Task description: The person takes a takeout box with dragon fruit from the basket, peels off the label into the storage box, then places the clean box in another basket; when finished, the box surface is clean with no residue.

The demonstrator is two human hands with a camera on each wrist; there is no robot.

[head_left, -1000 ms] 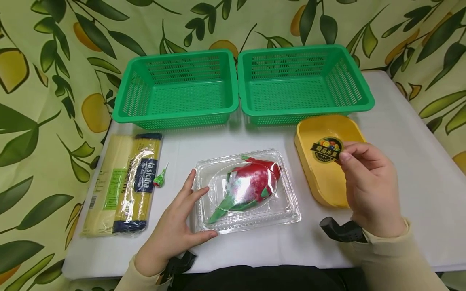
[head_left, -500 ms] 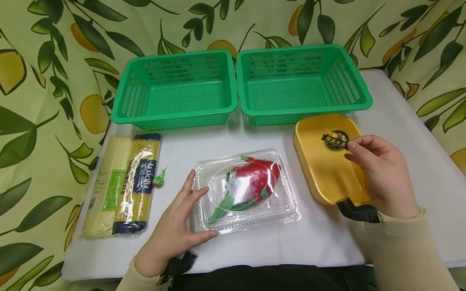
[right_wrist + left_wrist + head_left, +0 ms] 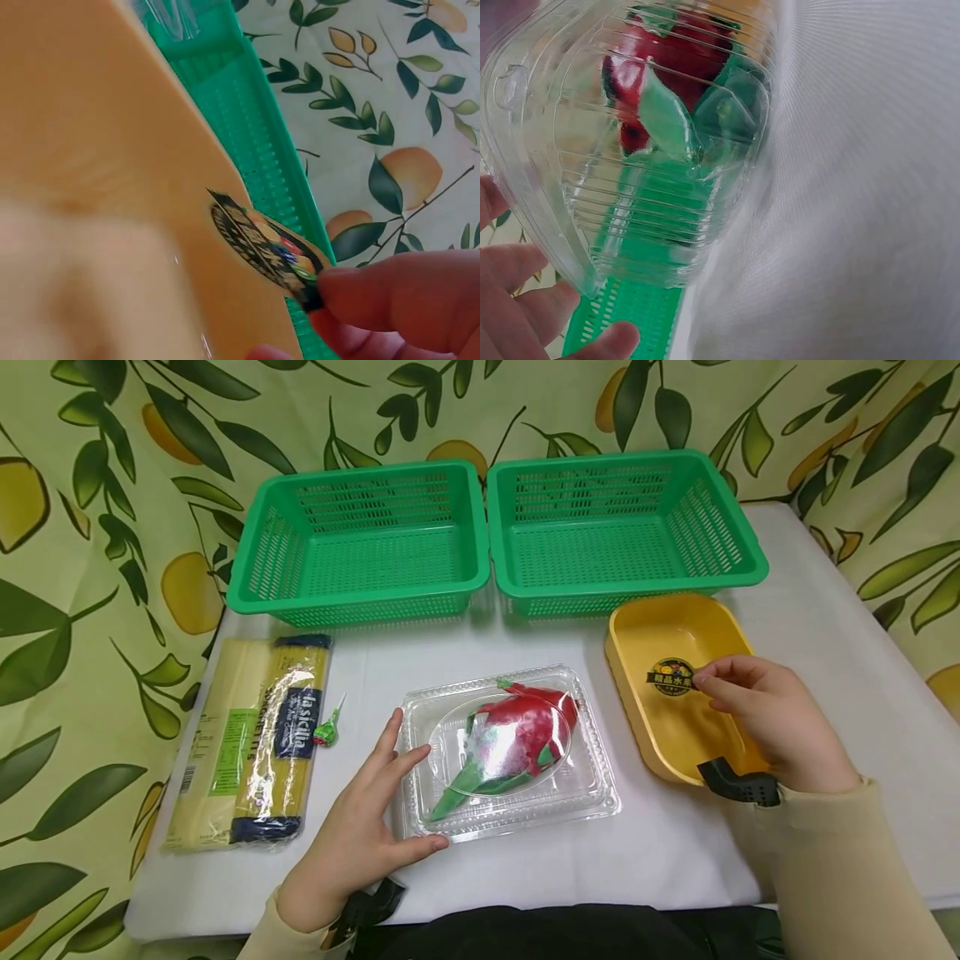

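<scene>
Between thumb and forefinger, my right hand pinches a round black-and-gold fruit sticker by its edge. The sticker is above the yellow plastic tub, and the right wrist view shows the sticker tilted, its pictured side visible. My left hand lies with spread fingers at the left side of a clear plastic clamshell box. Inside that lidded box is a red dragon fruit with green scales. In the left wrist view the fingertips are beside the clamshell's rim.
Two green plastic baskets stand side by side at the back. Left on the white tablecloth lie a pack of pale noodles, a spaghetti pack and a green-wrapped lollipop.
My right hand, still pinching the sticker, moved right and up over the yellow tub, then slightly back left and down. My left hand and the clamshell box stayed put.
</scene>
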